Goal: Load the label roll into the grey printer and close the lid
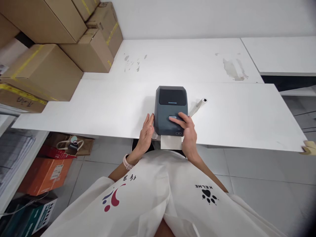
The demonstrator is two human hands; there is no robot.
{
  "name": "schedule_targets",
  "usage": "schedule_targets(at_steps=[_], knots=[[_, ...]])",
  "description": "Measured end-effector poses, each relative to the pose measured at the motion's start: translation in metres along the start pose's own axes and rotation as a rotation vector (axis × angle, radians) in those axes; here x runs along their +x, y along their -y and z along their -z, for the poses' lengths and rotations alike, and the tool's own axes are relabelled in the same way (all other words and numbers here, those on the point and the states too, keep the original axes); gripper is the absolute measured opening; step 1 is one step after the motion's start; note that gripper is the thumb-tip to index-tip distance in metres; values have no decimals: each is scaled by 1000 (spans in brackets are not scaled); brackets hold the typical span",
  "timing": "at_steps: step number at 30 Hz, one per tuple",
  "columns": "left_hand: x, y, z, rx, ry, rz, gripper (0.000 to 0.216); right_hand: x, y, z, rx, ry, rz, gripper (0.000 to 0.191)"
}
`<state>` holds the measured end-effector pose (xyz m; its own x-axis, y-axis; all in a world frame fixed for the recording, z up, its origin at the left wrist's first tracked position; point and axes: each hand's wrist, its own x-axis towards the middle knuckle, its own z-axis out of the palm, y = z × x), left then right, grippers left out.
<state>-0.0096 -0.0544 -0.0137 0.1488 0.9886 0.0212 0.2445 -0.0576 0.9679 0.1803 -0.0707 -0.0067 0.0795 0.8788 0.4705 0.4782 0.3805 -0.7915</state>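
A dark grey label printer (170, 107) stands near the front edge of the white table (98, 108). My left hand (146, 133) lies flat against the printer's left side, fingers stretched out and together. My right hand (188, 131) rests on the printer's top right, its forefinger stretched onto a light blue button (172, 117). A strip of white label paper (171, 142) hangs out of the printer's front over the table edge. A white paper roll core (198, 106) lies on the table just right of the printer.
Stacked cardboard boxes (49, 42) fill the table's far left corner. A second white table (281, 54) stands at the back right. Under the table at left are an orange box (41, 176), a brown bag (71, 144) and shelving. Grey tiled floor lies below.
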Motion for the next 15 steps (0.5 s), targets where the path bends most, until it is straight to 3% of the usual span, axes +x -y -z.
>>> schedule_targets(at_steps=[3, 5, 7, 12, 15], knots=[[1, -8, 6, -41, 9, 36, 63, 11, 6, -4, -21, -92, 161, 53], [0, -5, 8, -84, 21, 51, 62, 16, 2, -4, 21, -235, 129, 54], [-1, 3, 6, -135, 30, 61, 65, 15, -5, -2, 96, -311, -1, 51], [-7, 20, -6, -210, 10, 57, 68, -8, -15, 1, 336, -285, -391, 49], [-8, 24, -11, -156, -17, 5, 68, -19, -14, -2, 372, -299, -483, 52]])
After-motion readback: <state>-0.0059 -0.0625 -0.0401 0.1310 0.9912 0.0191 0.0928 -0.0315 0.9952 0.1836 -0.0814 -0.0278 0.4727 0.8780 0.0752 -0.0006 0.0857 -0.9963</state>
